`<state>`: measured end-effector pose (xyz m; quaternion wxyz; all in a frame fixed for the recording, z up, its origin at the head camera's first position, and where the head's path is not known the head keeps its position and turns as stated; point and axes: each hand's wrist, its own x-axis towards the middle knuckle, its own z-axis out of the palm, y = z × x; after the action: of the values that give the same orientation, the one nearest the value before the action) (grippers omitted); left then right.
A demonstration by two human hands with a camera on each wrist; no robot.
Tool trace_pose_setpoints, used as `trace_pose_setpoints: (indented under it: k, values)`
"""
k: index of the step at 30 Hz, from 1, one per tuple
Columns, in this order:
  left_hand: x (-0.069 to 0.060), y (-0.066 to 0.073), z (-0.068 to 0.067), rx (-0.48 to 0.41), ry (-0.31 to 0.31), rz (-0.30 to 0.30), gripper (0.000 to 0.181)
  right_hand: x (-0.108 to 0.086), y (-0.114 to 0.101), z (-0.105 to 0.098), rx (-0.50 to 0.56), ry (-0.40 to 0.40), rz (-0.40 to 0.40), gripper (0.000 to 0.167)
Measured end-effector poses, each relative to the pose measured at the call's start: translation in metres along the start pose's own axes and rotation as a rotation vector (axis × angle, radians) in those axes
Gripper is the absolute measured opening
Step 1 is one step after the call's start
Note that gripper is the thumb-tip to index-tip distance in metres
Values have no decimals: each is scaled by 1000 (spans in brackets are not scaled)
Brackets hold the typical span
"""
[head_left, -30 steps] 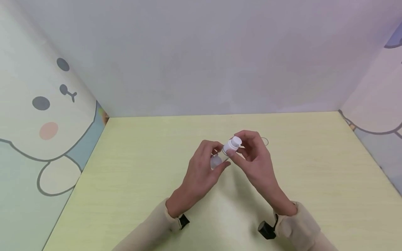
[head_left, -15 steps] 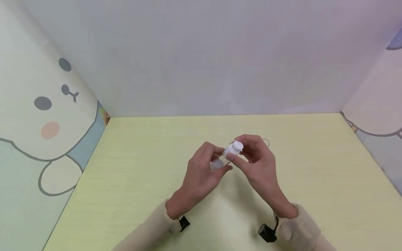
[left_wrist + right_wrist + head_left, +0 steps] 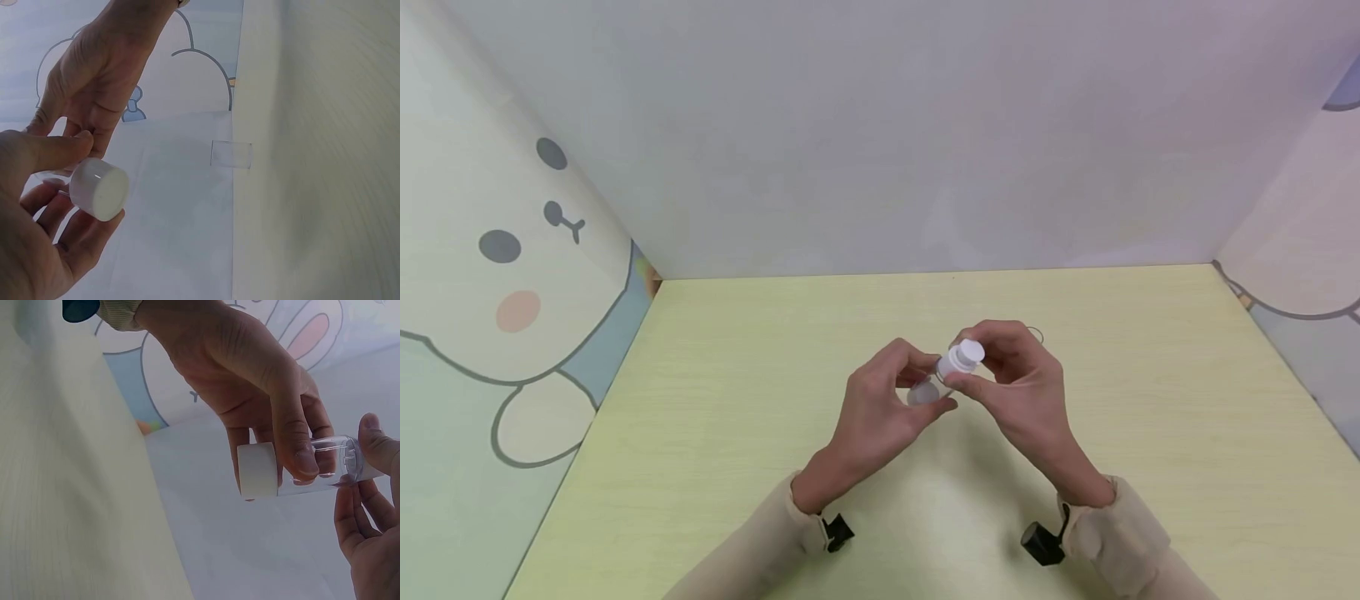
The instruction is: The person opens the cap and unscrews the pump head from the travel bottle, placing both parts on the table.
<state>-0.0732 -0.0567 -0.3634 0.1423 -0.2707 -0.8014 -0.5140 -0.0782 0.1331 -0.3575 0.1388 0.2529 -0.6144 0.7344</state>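
Bottle: a small bottle (image 3: pixel 950 367) with white pump top (image 3: pixel 972 351) is in both hands, raised above the table (image 3: pixel 722 400), a little below and right of the frame's centre; it leans to the upper right.
Left hand: the left hand (image 3: pixel 876 392) has its fingers and thumb bent around the clear lower body, near the white base (image 3: pixel 111 192).
Right hand: the right hand (image 3: pixel 1026 396) pinches the white collar by thumb and forefinger; its other fingers are partly hidden.
Pump joint: the step seems to be work at this joint; whether it turns, I cannot tell. Best to hold the body firmly, both parts in one line, and not squeeze the smooth wall too hard.
Clear cap: a see-through cap (image 3: pixel 231 154) stands just behind the right hand, easy to knock.
Wrist cameras: black, hanging low in the frame; they should not hinder.
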Motion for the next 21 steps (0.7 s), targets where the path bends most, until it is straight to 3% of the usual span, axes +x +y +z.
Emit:
trace_pose_setpoints:
  k: [3,7,15,21]
  values:
    - [2,-2,-1,-29,-11,4,41,2,2,-2,31,-19,-39,44]
    - [5,-3,-3,-77,-47,-46,41,4,4,-3,58,-41,-65,45]
    - [6,-6,-11,-244,-201,-181,36,1,1,-8,69,-107,-45,43]
    - [7,-5,-14,-276,-236,-188,35,3,-5,-12,38,-178,-34,43]
